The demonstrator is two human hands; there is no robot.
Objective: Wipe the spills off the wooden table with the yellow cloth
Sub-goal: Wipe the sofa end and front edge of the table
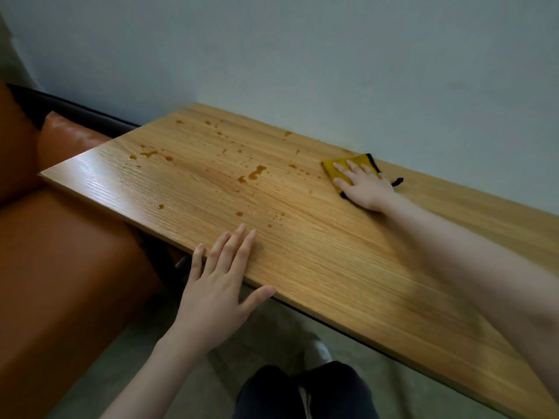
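Note:
The wooden table [317,252] runs from the left middle to the lower right, along a pale wall. Brown spills [257,172] lie scattered over its left and middle part, with drops near the far edge and a few by the near edge. A yellow cloth with a black border [335,166] lies flat near the far edge. My right hand [363,186] presses flat on the cloth with straight fingers. At the table's near edge rests my left hand [220,282], fingers straight and spread, holding nothing.
An orange-brown leather seat [60,267] stands at the left, close to the table's end. The wall [302,55] runs right behind the table. Below the near edge are the floor, my dark trousers [302,394] and a light shoe.

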